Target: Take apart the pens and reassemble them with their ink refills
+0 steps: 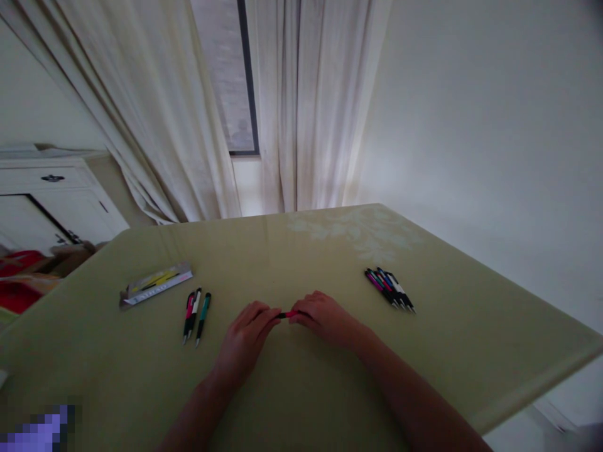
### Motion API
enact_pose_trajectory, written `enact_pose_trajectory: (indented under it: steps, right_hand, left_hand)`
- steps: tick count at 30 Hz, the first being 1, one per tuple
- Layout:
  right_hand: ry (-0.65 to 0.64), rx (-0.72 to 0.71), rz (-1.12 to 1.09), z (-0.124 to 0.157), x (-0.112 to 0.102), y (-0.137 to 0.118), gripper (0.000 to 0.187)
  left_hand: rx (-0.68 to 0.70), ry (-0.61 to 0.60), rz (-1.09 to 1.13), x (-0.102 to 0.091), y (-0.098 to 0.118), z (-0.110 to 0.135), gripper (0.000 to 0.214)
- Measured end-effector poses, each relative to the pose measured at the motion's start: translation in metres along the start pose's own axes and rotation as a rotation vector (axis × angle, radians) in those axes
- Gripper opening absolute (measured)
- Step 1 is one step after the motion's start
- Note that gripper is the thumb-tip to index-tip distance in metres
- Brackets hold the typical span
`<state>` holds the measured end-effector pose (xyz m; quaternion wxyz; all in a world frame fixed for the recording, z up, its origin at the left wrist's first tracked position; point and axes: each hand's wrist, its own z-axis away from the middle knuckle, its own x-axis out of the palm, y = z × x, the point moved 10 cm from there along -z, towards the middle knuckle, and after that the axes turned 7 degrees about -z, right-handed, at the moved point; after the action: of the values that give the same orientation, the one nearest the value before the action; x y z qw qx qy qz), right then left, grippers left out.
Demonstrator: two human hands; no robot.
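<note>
A red and black pen (287,314) lies crosswise between my two hands, just above or on the table. Its black end is pinched by my left hand (247,333), the red end by my right hand (325,319); the fingers cover both tips. To the left of my left hand lie several loose pens, among them a teal and black pen (204,319) and a pink and black pen (188,317). Beyond my right hand, a row of several pens (390,289) in purple, red, blue and white lies side by side.
The table (282,257) has a pale green cover with a leaf pattern at the far side. An open box (157,285) with yellow items inside sits at the back left. Curtains (320,107) and a white cabinet (61,194) stand behind; a wall is at the right.
</note>
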<state>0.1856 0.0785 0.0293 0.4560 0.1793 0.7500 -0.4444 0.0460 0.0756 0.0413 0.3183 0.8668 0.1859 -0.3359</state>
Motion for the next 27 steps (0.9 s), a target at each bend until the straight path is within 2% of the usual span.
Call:
enact_pose_trajectory:
  steps: [4, 7, 10, 14, 20, 23, 27]
  right_hand:
    - [-0.044, -0.013, -0.074, 0.000, 0.006, -0.007, 0.036]
    - [-0.021, -0.018, -0.033, -0.001, 0.005, -0.008, 0.039]
    - [0.027, -0.035, 0.069, -0.001, 0.002, -0.011, 0.040]
    - [0.079, -0.067, 0.166, -0.002, -0.001, -0.016, 0.041]
    - [0.116, -0.106, 0.158, 0.001, -0.006, -0.021, 0.033]
    - [0.103, -0.068, 0.112, 0.001, -0.005, -0.014, 0.032]
    - [0.073, -0.058, 0.056, 0.000, 0.000, -0.011, 0.032]
  left_hand:
    - [0.137, 0.023, -0.106, -0.010, 0.012, 0.003, 0.024]
    - [0.170, 0.011, -0.189, -0.011, 0.016, 0.004, 0.024]
    - [0.139, -0.036, -0.202, -0.005, 0.013, 0.002, 0.024]
    - [0.031, -0.094, -0.121, 0.000, 0.006, 0.000, 0.025]
    - [-0.136, -0.183, 0.036, 0.008, -0.006, -0.001, 0.036]
    - [-0.131, -0.138, 0.045, 0.006, -0.008, -0.001, 0.025]
    - [-0.075, -0.106, -0.034, 0.007, -0.009, 0.001, 0.031]
